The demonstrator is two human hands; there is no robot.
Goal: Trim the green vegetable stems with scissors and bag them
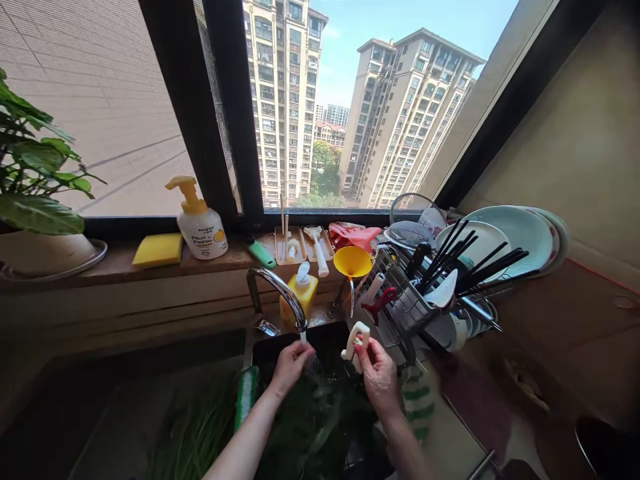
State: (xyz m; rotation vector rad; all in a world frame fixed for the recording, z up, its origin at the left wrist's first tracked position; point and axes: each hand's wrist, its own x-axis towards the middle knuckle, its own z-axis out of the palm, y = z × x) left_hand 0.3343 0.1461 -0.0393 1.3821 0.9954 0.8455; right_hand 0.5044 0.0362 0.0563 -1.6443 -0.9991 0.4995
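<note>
Under the mouth of the chrome faucet, my left hand has its fingers pinched together in the running water. Whatever it may hold is hidden. My right hand, wet, grips a cream-white hooked plastic piece between thumb and fingers, above the right sink basin; its exact kind is unclear. Water splashes into the dark basin below both hands. Behind the faucet stands a yellow bottle with its white cap flipped up.
A dish rack with chopsticks, plates and lids crowds the right. A yellow funnel stands beside it. The sill holds a pump bottle, a yellow sponge and a potted plant. Long green vegetables lie in the left basin.
</note>
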